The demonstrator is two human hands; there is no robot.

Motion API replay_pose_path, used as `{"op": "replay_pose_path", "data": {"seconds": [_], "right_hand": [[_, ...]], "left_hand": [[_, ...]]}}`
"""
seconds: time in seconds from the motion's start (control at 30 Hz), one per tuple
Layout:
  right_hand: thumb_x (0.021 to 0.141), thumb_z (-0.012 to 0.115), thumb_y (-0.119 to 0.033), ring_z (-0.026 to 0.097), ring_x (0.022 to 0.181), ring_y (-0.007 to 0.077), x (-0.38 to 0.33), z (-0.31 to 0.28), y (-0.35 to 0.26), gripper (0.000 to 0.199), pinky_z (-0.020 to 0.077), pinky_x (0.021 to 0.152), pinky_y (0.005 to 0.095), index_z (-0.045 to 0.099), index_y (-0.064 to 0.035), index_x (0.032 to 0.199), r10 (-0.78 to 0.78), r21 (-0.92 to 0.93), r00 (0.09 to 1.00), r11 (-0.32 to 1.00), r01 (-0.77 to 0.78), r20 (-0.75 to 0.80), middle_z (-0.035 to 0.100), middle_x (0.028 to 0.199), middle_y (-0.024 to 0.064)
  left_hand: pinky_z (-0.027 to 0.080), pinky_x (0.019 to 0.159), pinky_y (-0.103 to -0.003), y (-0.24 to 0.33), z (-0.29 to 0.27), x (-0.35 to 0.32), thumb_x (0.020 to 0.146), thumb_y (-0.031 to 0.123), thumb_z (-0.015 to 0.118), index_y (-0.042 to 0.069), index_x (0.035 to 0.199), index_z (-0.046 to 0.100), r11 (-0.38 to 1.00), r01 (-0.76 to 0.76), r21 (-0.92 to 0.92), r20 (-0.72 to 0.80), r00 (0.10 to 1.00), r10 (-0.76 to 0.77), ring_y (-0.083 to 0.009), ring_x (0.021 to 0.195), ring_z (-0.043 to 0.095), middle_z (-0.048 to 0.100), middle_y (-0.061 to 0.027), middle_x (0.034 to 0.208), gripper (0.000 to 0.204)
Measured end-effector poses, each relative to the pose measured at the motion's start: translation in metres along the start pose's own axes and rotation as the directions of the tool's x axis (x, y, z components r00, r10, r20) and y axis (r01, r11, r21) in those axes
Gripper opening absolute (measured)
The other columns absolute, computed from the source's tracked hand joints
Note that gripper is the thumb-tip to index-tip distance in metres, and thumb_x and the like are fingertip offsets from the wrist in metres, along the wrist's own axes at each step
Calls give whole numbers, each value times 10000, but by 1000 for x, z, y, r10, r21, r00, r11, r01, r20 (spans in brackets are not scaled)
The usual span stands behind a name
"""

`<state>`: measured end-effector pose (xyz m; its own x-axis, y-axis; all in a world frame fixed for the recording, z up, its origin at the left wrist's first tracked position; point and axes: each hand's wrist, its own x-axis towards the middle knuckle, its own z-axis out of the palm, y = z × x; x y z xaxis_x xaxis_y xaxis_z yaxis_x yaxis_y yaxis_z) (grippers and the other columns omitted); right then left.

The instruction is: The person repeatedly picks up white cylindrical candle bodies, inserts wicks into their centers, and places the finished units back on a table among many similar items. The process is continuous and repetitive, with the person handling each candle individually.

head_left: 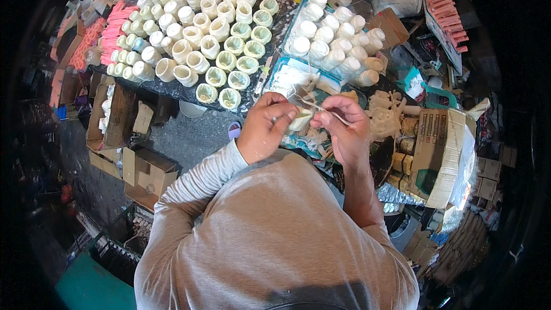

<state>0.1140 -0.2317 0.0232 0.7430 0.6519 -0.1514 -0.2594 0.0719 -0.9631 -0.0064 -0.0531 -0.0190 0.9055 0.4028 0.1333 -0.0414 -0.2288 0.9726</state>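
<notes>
Above the near edge of the work table, my left hand (264,129) grips a small pale cream piece (299,120) between thumb and fingers. Its exact kind is hard to make out, since my fingers cover part of it. Close beside it on the right, my right hand (348,126) pinches a thin pale strand (313,104) that runs across toward the piece. Just beyond both hands lies a blue tray (275,74) with white sheets on it. Farther back, several white rounded pots (325,34) stand packed together on blue plastic.
Many cream cup-shaped pieces (197,61) stand in rows on a dark table at left. Pink sticks (117,26) lie beyond them. An open cardboard box (427,149) stands at right, near cream moulded pieces (381,115). More boxes (149,181) sit on the floor at left.
</notes>
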Motion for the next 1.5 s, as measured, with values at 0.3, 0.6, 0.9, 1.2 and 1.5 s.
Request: {"op": "replay_pose_path", "data": {"seconds": [0.3,0.6,0.9,1.2,1.5], "right_hand": [[1031,698,-78,645,936,93,0,32,58,205,529,873,264,675,-5,1221,125,-246,991,963,-113,36,708,1047,19],[1015,657,-83,584,707,48,-27,22,25,225,489,644,261,773,-5,1191,18,-590,998,806,-46,-53,721,782,23],[1031,649,-109,574,762,35,-56,8,25,237,486,693,243,760,6,1207,79,-538,993,835,-112,-84,707,831,-25],[1041,643,-102,575,797,32,-66,7,19,224,487,730,233,757,11,1197,71,-500,995,861,-95,-66,691,864,-48],[1055,633,-134,589,839,41,-63,-19,26,230,491,757,240,742,-2,1208,212,-390,977,898,-203,-20,697,922,-42]], "left_hand": [[540,1013,-348,-11,-8,26,922,-10,775,-22,1353,642,687,139,-714,-56,966,-254,-184,1116,688,723,-109,1240,452],[638,928,-491,-6,-27,49,890,-106,712,-32,1415,553,380,198,-903,23,908,-417,-283,1124,711,700,-152,1253,554],[624,924,-554,-2,-46,60,1034,153,643,-3,1425,567,388,176,-905,6,916,-401,-307,1157,711,695,-149,1301,428],[605,976,-579,-10,-51,62,1129,278,525,-47,1453,519,339,131,-931,-31,900,-434,-347,1218,679,652,-194,1361,459],[560,1052,-632,0,-55,62,1143,327,494,-54,1517,419,404,161,-900,-21,911,-411,-349,1324,616,588,-180,1462,539]]}}
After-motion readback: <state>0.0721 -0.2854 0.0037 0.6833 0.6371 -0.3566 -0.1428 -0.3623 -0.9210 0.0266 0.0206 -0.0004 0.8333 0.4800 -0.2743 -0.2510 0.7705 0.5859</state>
